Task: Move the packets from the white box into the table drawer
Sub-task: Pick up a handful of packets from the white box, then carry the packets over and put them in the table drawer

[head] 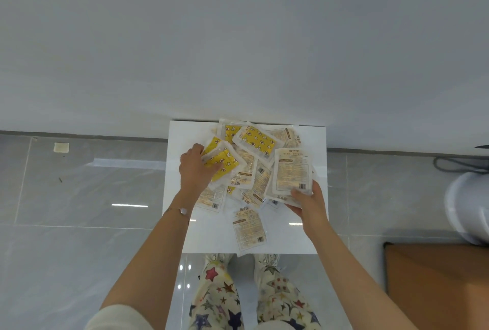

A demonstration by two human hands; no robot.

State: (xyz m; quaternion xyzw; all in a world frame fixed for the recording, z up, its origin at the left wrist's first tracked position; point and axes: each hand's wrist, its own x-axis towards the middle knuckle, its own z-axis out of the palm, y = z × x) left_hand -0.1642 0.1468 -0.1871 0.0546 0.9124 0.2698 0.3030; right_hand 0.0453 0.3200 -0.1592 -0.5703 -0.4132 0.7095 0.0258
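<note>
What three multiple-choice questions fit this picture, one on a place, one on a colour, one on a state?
1. Where does the pile of packets lie?
A. in a basket
B. on the white box
C. on a chair

2. What colour is the packet in the left hand?
A. yellow
B. blue
C. green

3. What is the right hand doing?
A. resting flat and empty
B. pointing at the wall
C. holding pale packets

Answers:
1 B, white surface shows round the pile.
2 A, its patterned face is yellow.
3 C, thumb and fingers pinch their lower edge.
</note>
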